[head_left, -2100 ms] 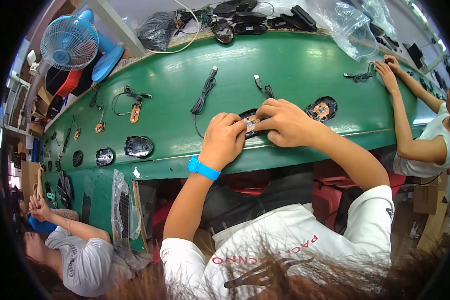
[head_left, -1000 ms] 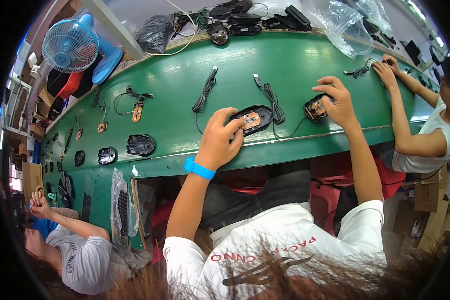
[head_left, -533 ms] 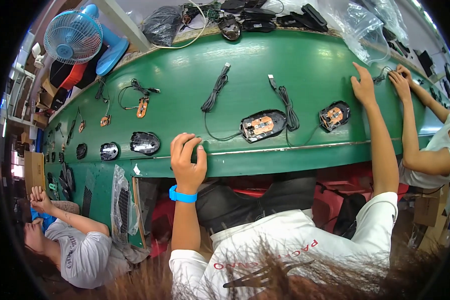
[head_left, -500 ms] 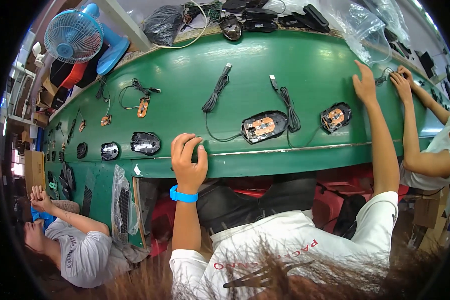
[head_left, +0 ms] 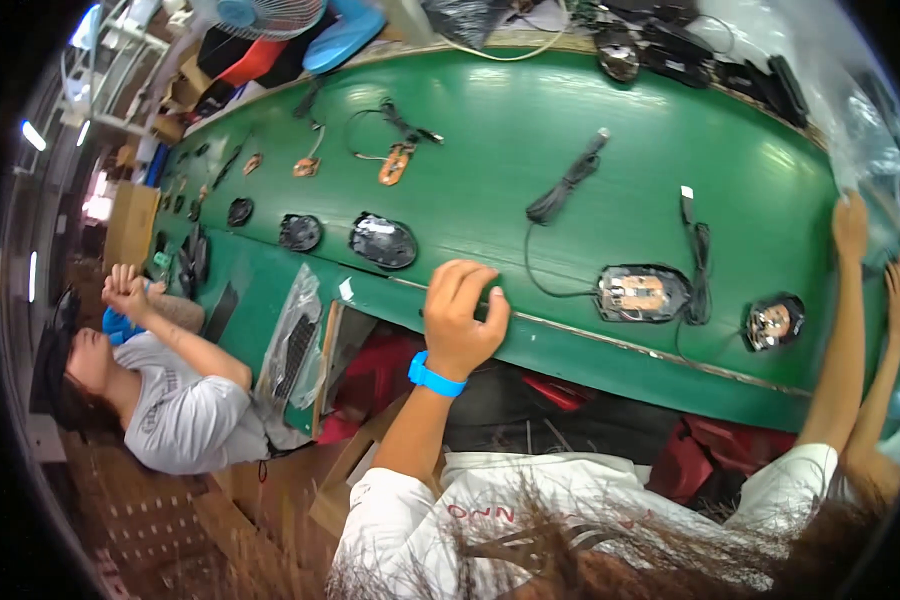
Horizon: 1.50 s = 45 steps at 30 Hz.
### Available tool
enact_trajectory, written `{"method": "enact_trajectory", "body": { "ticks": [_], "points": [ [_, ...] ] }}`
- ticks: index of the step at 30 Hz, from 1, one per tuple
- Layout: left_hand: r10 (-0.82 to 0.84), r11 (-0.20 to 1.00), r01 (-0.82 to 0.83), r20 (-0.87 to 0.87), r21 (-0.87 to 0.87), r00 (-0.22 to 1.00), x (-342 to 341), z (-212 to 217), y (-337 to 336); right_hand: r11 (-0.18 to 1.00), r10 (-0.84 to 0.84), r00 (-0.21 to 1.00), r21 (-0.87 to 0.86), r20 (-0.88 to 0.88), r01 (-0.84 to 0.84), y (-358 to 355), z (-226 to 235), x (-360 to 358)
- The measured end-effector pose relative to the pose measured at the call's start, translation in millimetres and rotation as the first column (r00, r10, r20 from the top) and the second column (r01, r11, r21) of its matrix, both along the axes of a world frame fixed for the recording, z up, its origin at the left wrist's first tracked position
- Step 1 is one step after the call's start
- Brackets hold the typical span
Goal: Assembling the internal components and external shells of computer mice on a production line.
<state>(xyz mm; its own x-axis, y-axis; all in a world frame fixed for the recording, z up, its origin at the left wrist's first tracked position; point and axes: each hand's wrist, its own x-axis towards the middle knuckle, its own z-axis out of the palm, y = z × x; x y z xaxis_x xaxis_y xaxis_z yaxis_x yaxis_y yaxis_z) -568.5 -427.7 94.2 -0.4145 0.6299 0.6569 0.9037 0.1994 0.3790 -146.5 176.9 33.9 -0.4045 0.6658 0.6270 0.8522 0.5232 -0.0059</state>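
Observation:
My left hand, with a blue band at its wrist, rests at the near edge of the green work surface. Its fingers curl toward the thumb, and what lies between them, if anything, is hidden. Far to the right, my right hand reaches out beside clear plastic sheeting; its fingers look stretched out, slightly blurred. Between my arms lies an opened computer mouse with an orange circuit board and bundled black cable. A second opened mouse sits nearer my right arm.
Left of my left hand lie black mouse shells and loose circuit boards with cables. A seated co-worker is at the left, another person's hand at the right. A blue fan stands at the back left.
The view has swung, shifting the surface and parts rightward in the picture. My right hand has reached farther right, toward the plastic sheeting. My left hand keeps its curled pose by the edge.

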Motion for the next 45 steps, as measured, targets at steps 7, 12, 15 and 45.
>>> {"method": "enact_trajectory", "body": {
  "ticks": [7, 12, 15, 45],
  "points": [
    [0.003, 1.0, -0.002, 0.02, -0.007, 1.0, -2, -4, 0, 0.995, -0.096, 0.992, 0.0, 0.086, 0.097, 50, -36, 22],
    [0.012, 1.0, -0.012, 0.043, -0.01, 0.999, -4, -3, 1, 0.991, -0.123, 0.988, -0.038, 0.098, 0.127, 51, -40, 15],
    [0.006, 1.0, -0.006, 0.04, -0.007, 0.999, -6, -4, 0, 0.992, -0.123, 0.99, 0.01, 0.063, 0.123, 43, -40, 8],
    [0.023, 0.999, -0.024, -0.005, -0.048, 1.0, -11, -16, -17, 0.695, -0.363, 0.078, -0.325, -0.929, -0.641, -132, 44, -71]
  ]
}}
